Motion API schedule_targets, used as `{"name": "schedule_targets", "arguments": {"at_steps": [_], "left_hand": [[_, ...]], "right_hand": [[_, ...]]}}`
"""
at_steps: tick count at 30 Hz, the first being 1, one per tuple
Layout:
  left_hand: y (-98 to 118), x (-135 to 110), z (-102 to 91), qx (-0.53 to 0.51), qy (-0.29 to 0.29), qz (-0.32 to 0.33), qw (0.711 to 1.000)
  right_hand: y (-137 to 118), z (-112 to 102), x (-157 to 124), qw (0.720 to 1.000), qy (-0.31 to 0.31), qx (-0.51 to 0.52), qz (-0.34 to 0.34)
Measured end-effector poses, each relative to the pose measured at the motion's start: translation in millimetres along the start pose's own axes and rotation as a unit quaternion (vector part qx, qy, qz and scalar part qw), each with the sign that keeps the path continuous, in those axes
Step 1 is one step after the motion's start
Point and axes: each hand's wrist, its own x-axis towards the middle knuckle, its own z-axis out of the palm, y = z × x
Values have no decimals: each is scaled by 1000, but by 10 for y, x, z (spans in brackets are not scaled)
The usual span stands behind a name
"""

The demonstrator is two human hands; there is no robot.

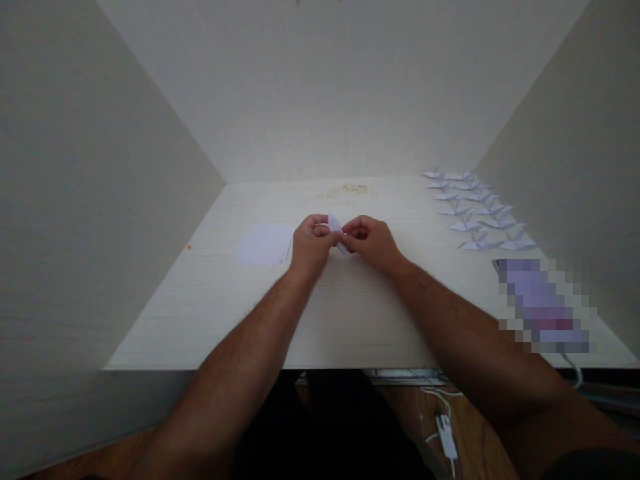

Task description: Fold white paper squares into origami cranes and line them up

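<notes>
A small folded piece of white paper (334,223) is held up over the middle of the table, between my two hands. My left hand (314,243) pinches it from the left with thumb and fingers. From the right, the fingertips of my right hand (371,241) close on its lower edge. The lower part of the fold is partly covered by my fingers. Just left of my left hand lies a stack of white paper sheets (265,243), slightly fanned at its edges.
Several folded paper cranes (470,227) stand in rows at the right back. A pixelated flat device (543,303) lies at the right with a white cable (575,370). Walls enclose the white table (175,320) on three sides. A power strip (447,437) is on the floor.
</notes>
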Motion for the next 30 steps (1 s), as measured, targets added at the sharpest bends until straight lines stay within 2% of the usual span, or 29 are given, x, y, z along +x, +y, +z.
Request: {"name": "schedule_targets", "arguments": {"at_steps": [7,16,20,26,30], "left_hand": [[6,9,-12,-14,-10,8,1000],[3,6,-46,56,-29,19,998],[0,-2,-55,35,-43,3,998],[-24,-30,-55,-7,-89,-19,996],[-10,-50,-54,-20,-89,-31,995]], "right_hand": [[-2,21,-17,1000,10,23,-3],[-45,20,-11,999,6,42,9],[-22,8,8,997,2,75,22],[40,-16,65,994,40,89,49],[31,-12,58,993,32,101,48]]}}
